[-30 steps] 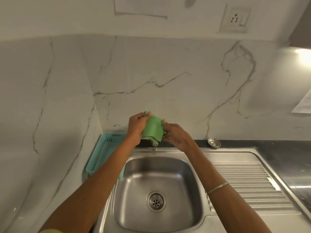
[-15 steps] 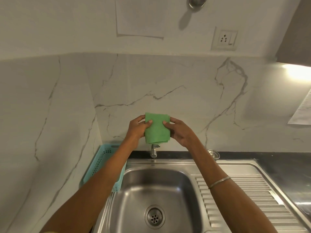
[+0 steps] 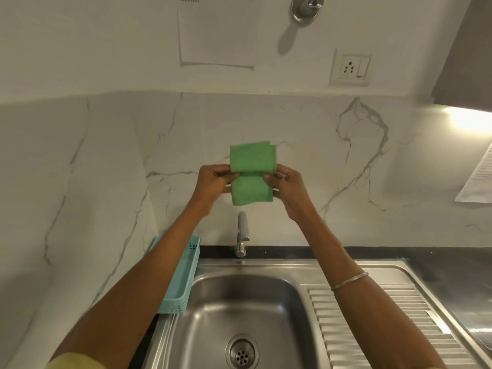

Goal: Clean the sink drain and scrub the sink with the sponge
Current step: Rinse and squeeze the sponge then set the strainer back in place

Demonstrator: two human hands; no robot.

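we see both arms raised in front of the marbled wall, above the tap (image 3: 241, 235). the left hand (image 3: 213, 181) and the right hand (image 3: 286, 182) each pinch one side edge of the green sponge (image 3: 251, 173), a thin pad folded or creased across its middle, so that one half stands above the fingers and the other hangs below. each grip is narrow, thumb and fingers closed on the pad. we note a thin metal bangle (image 3: 349, 280) on the right forearm. below, the steel sink (image 3: 239, 304) lies under the arms, its round drain (image 3: 241, 352) with small holes at the basin floor, apart from the sponge. a ribbed draining board (image 3: 378, 328) lies right of the basin, a light blue basket (image 3: 181, 278) left of it, and the dark tabletop (image 3: 452, 278) at far right. a socket (image 3: 350, 67) sits on the upper wall
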